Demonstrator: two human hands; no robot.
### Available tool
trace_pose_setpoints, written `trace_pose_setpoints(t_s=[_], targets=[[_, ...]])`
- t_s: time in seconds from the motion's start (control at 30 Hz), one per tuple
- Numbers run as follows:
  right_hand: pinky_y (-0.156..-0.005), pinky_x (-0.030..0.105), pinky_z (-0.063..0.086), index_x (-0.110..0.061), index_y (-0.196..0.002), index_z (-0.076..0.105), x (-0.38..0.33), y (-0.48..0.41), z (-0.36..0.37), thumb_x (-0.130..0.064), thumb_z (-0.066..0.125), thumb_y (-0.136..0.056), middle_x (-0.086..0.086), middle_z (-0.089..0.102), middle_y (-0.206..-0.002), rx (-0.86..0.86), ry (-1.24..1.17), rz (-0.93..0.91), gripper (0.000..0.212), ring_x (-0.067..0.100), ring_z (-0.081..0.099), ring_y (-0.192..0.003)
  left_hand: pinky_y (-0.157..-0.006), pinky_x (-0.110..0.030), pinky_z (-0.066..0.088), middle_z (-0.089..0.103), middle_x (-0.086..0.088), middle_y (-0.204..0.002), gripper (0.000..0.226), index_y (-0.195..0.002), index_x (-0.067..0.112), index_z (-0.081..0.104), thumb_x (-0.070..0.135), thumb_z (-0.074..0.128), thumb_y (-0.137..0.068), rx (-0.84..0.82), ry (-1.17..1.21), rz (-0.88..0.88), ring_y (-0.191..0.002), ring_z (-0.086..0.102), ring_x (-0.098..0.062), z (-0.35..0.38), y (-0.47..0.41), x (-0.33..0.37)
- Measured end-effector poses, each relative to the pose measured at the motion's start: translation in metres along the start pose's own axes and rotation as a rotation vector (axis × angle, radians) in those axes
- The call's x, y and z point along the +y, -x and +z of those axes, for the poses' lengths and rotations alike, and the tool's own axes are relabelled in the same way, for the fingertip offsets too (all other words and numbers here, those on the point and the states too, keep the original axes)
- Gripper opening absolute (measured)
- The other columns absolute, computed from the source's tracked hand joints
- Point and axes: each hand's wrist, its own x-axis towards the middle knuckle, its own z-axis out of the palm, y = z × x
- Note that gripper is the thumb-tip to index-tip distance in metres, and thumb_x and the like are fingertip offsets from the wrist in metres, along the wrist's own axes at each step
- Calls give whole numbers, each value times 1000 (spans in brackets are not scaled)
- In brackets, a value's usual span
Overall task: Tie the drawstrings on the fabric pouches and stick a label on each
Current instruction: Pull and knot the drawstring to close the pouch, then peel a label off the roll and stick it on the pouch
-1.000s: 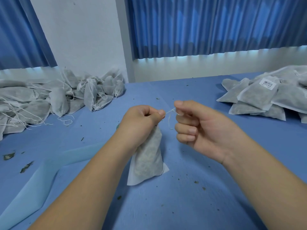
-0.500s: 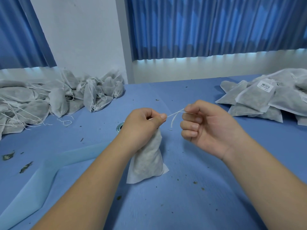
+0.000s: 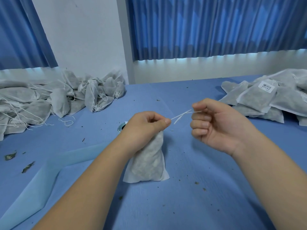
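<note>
First, at far left, a heap of pouches (image 3: 49, 100) lies on the blue table (image 3: 182, 205), grey and filled, with loose white strings trailing from them. Nearer the viewer, dark leaf scraps (image 3: 10, 156) and a folded pale blue sheet (image 3: 49, 171) rest on the cloth. A small round object (image 3: 121, 127) sits just behind the left hand, mostly hidden; what it is cannot be told. At centre, the left hand (image 3: 146, 128) grips the gathered neck of one pouch (image 3: 147, 163), fingers curled round it and thumb pressed to the forefinger where the string leaves. This pouch stands upright, its base on the table, between the two forearms. A white drawstring (image 3: 181, 115) runs taut from the neck up and rightward, one short loose end hanging beneath it. The right hand (image 3: 216, 125) pinches the string between thumb and forefinger, its remaining fingers curled toward the palm, and is held above the table. At far right, a stack of pouches (image 3: 259, 107) lies flat; the top one bears a white barcode label (image 3: 267, 86). Blue curtains (image 3: 207, 25) hang behind.
</note>
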Motion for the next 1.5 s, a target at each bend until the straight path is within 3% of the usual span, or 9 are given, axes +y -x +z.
trace_pose_setpoints(t_s=[0.17,0.4,0.6,0.87,1.0,1.13,1.27,1.37,1.5], targets=[[-38,18,24,-19,-63,41,-9,-5,-12,-12,58,-87,-5,26,-50,163,-122,-121,31,9,28,-39,-88,-33,54,73,2,-100,37,-105,31,71,48,77,-72,-240,7,-25,-93,72,-16,0,3,-3],[-38,16,30,-19,-67,46,-11,-13,-24,-13,62,-88,-6,37,-48,315,-147,-275,27,7,38,-40,-80,-31,55,76,-1,-96,44,-99,22,76,51,77,-66,-516,-123,-128,-88,72,-17,-4,8,2],[-47,20,40,-21,-69,52,-1,-3,-8,-18,71,-86,-8,53,-56,241,274,-617,25,11,54,-49,-58,-27,40,54,3,-62,31,-71,15,62,45,70,-74,-121,-173,-132,-56,51,-12,8,6,1],[-67,21,41,-24,-72,70,31,-4,8,-21,76,-79,-10,59,-79,75,1248,-876,10,7,58,-73,-67,-33,41,58,-4,-72,32,-85,0,65,32,67,-88,92,135,-6,-67,53,-15,17,4,3],[-71,29,47,-26,-79,75,31,-6,4,-23,72,-83,-12,59,-87,60,1304,-868,5,8,58,-82,-70,-29,53,72,-2,-77,24,-78,16,76,31,65,-92,30,255,-22,-72,66,-13,17,3,1],[-71,18,42,-26,-87,78,28,-6,0,-17,68,-85,-12,59,-91,40,1321,-879,13,3,53,-81,-90,-42,54,73,-22,-101,35,-99,0,73,34,65,-91,-74,395,-75,-92,70,-28,15,0,-1],[-75,21,45,-26,-93,79,27,-5,-1,-14,66,-85,-11,60,-96,-20,1276,-881,19,6,55,-88,-81,-37,57,73,-16,-92,18,-86,5,76,19,65,-88,-129,491,-110,-85,71,-28,11,-2,-2],[-75,17,45,-28,-94,78,28,-4,0,-16,65,-85,-14,60,-99,-43,1203,-886,20,4,56,-90,-82,-40,58,73,-18,-92,17,-86,3,77,11,62,-90,-79,503,-164,-85,71,-30,6,0,1],[-71,12,43,-31,-93,73,29,-7,0,-16,62,-85,-17,57,-97,-11,1108,-844,21,1,57,-91,-96,-55,49,68,-28,-109,40,-113,-7,66,18,70,-82,95,481,-214,-99,68,-40,-7,7,11]])
